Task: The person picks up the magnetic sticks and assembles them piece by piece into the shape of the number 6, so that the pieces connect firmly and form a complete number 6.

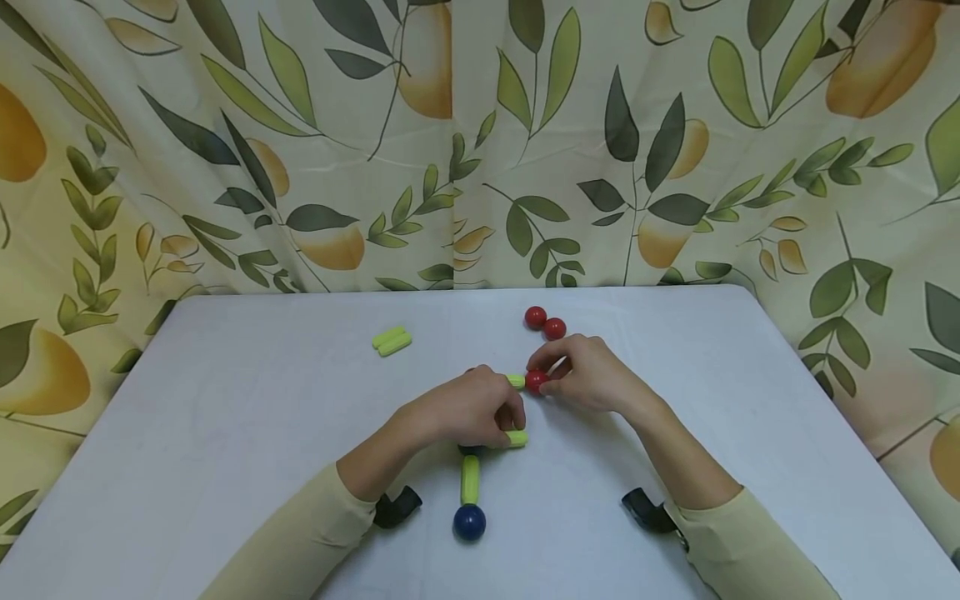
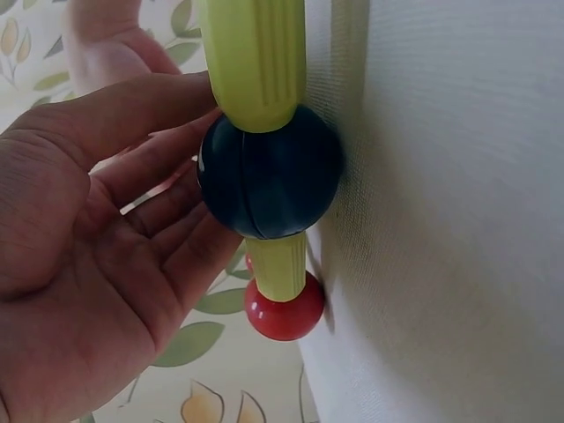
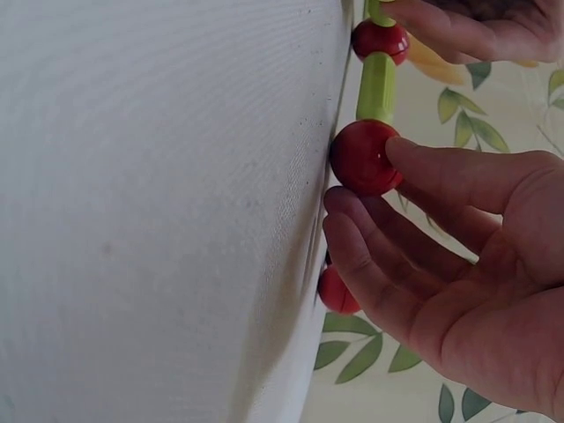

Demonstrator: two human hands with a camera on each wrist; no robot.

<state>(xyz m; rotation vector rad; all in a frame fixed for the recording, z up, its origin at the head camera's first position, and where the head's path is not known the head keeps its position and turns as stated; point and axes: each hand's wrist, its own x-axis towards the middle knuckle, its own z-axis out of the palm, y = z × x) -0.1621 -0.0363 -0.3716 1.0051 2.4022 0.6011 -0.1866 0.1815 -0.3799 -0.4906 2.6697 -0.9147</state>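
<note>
My right hand (image 1: 588, 375) pinches a red ball (image 1: 536, 382) between thumb and fingers; in the right wrist view that ball (image 3: 366, 159) joins a green rod (image 3: 376, 88) leading to another red ball (image 3: 381, 40). Beside it, my left hand (image 1: 468, 408) holds a short green rod (image 1: 517, 438) that sticks out rightward. In the left wrist view this rod (image 2: 256, 62) meets a dark blue ball (image 2: 269, 172), with the fingers behind it. Another green rod (image 1: 469, 479) runs toward me to a second blue ball (image 1: 469, 522). The left hand hides part of the joined pieces from above.
Two loose red balls (image 1: 545, 323) lie beyond my right hand. A pair of green rods (image 1: 392, 341) lies at the back left. Everything is on a white-covered table (image 1: 262, 400), with a leaf-patterned curtain (image 1: 525, 167) behind its far edge.
</note>
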